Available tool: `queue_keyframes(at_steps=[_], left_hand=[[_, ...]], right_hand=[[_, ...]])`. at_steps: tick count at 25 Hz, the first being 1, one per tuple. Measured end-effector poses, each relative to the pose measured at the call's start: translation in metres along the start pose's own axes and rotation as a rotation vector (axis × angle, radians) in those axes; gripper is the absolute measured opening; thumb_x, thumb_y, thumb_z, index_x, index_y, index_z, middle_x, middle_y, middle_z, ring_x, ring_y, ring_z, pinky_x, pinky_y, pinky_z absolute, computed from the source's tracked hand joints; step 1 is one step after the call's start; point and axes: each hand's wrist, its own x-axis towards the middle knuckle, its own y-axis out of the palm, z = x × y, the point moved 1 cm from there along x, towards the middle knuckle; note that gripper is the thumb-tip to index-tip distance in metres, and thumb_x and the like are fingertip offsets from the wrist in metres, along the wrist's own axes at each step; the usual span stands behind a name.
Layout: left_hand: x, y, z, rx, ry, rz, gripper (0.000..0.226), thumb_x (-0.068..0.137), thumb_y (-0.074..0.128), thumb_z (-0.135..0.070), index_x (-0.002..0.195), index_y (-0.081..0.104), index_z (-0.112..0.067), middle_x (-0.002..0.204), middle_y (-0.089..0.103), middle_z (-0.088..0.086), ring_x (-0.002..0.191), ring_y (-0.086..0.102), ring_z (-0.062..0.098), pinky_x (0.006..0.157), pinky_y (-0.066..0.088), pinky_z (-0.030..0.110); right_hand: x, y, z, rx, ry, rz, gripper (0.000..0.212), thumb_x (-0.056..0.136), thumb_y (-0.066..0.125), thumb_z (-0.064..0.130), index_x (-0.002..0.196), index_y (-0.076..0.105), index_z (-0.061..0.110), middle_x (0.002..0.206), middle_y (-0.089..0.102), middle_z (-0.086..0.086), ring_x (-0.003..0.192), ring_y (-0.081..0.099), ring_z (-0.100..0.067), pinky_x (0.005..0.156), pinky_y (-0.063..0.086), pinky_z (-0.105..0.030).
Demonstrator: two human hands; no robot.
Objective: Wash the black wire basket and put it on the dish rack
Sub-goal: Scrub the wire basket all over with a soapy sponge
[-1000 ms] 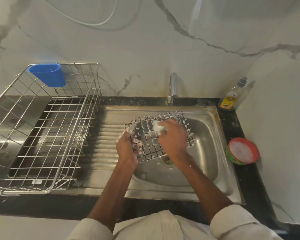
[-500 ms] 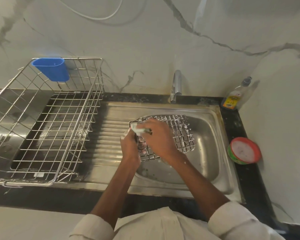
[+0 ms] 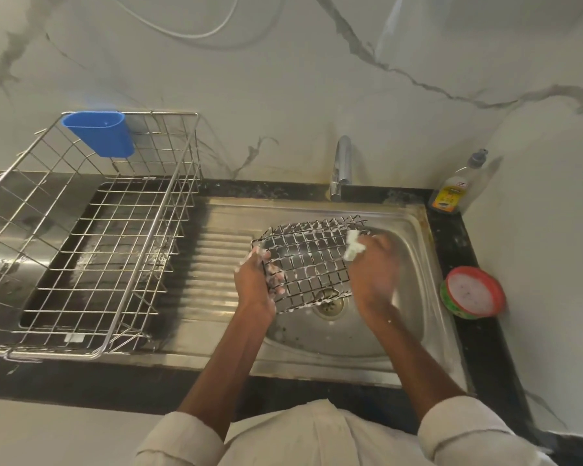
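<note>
Soapy fingers (image 3: pixel 276 280) of the left hand (image 3: pixel 254 285) curl through the mesh of a black wire basket (image 3: pixel 308 260) held tilted over a steel sink (image 3: pixel 414 324).

From left: a wire dish rack (image 3: pixel 91 250) with a blue plastic cup (image 3: pixel 98 134) hooked on its back rim stands beside the ribbed drainboard (image 3: pixel 216 264); the left hand grips the basket's near-left edge; the right hand (image 3: pixel 372 274) pinches a white scrub pad (image 3: pixel 353 245) against its far-right corner, under the tap (image 3: pixel 340 168); a dish-soap bottle (image 3: pixel 451 190) and a red-rimmed soap tub (image 3: pixel 473 292) sit on the counter.
</note>
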Motion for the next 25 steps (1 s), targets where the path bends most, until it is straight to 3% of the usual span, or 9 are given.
queue_keyframes(at_steps=[2, 6, 9, 14, 16, 19, 21, 23, 25], left_hand=[[0.001, 0.009, 0.001, -0.011, 0.017, -0.014, 0.028, 0.113, 0.051, -0.031, 0.106, 0.070, -0.012, 0.055, 0.051, -0.006, 0.037, 0.046, 0.008, 0.037, 0.032, 0.019], [0.010, 0.014, -0.003, -0.067, 0.036, -0.035, 0.034, 0.112, 0.050, -0.024, 0.081, 0.063, -0.020, 0.056, 0.050, -0.004, 0.035, 0.041, 0.007, 0.035, 0.029, 0.016], [0.014, 0.008, -0.006, -0.112, -0.002, -0.044, 0.033, 0.113, 0.050, -0.026, 0.084, 0.064, -0.019, 0.056, 0.048, -0.006, 0.038, 0.039, 0.007, 0.035, 0.027, 0.018], [0.014, 0.002, 0.001, -0.110, -0.030, -0.011, 0.026, 0.113, 0.050, -0.026, 0.100, 0.069, -0.013, 0.056, 0.044, -0.006, 0.039, 0.036, 0.007, 0.035, 0.027, 0.020], [0.016, 0.004, 0.004, -0.108, -0.031, -0.006, 0.026, 0.113, 0.049, -0.027, 0.108, 0.069, -0.011, 0.055, 0.045, -0.007, 0.038, 0.037, 0.007, 0.035, 0.028, 0.020], [0.019, 0.011, 0.004, -0.115, -0.024, -0.040, 0.027, 0.111, 0.052, -0.028, 0.098, 0.072, -0.015, 0.061, 0.056, -0.005, 0.044, 0.046, 0.010, 0.039, 0.034, 0.022], [0.023, 0.013, 0.002, -0.132, -0.028, -0.070, 0.026, 0.108, 0.056, -0.023, 0.088, 0.072, -0.018, 0.070, 0.060, -0.002, 0.053, 0.052, 0.014, 0.045, 0.040, 0.024], [0.020, 0.010, -0.002, -0.123, -0.039, -0.069, 0.032, 0.110, 0.053, -0.024, 0.082, 0.067, -0.019, 0.061, 0.053, -0.004, 0.045, 0.045, 0.011, 0.041, 0.035, 0.022], [0.016, 0.003, -0.007, -0.111, -0.033, -0.080, 0.036, 0.112, 0.051, -0.027, 0.081, 0.066, -0.020, 0.057, 0.050, -0.005, 0.039, 0.041, 0.008, 0.035, 0.030, 0.020]], right_hand=[[-0.028, 0.013, 0.029, 0.117, -0.182, 0.028, 0.032, 0.081, 0.065, 0.003, 0.109, 0.071, 0.017, 0.111, 0.064, -0.007, 0.098, 0.061, -0.029, 0.081, 0.055, -0.037], [-0.054, 0.003, 0.067, 0.150, -0.724, 0.084, 0.035, 0.075, 0.068, -0.007, 0.103, 0.074, 0.013, 0.105, 0.067, -0.001, 0.093, 0.059, -0.020, 0.076, 0.053, -0.026], [-0.016, -0.004, 0.025, 0.267, -0.442, -0.051, 0.024, 0.080, 0.070, -0.003, 0.093, 0.080, 0.015, 0.094, 0.073, 0.004, 0.077, 0.061, -0.006, 0.067, 0.042, -0.003], [0.032, -0.010, -0.031, -0.004, 0.155, -0.077, 0.039, 0.081, 0.068, -0.008, 0.107, 0.079, 0.019, 0.108, 0.074, -0.003, 0.086, 0.068, -0.016, 0.051, 0.026, -0.006], [0.012, -0.007, -0.012, 0.108, 0.140, -0.036, 0.041, 0.082, 0.066, -0.011, 0.109, 0.078, 0.017, 0.109, 0.073, -0.004, 0.082, 0.064, -0.012, 0.053, 0.032, -0.005], [-0.043, 0.003, 0.045, 0.364, -0.317, 0.115, 0.046, 0.074, 0.062, -0.019, 0.104, 0.078, 0.011, 0.103, 0.070, -0.002, 0.087, 0.062, -0.016, 0.075, 0.044, -0.009], [-0.060, 0.002, 0.067, 0.432, -0.560, 0.200, 0.044, 0.068, 0.064, -0.020, 0.098, 0.079, 0.009, 0.097, 0.072, -0.002, 0.087, 0.065, -0.018, 0.077, 0.050, -0.020], [-0.041, -0.004, 0.052, 0.482, -0.457, 0.234, 0.039, 0.072, 0.065, -0.016, 0.096, 0.081, 0.010, 0.094, 0.073, 0.003, 0.083, 0.064, -0.003, 0.073, 0.049, -0.014], [-0.012, -0.009, 0.019, 0.420, -0.181, 0.144, 0.034, 0.077, 0.069, -0.009, 0.096, 0.081, 0.016, 0.096, 0.075, 0.005, 0.074, 0.060, 0.006, 0.064, 0.042, -0.004]])
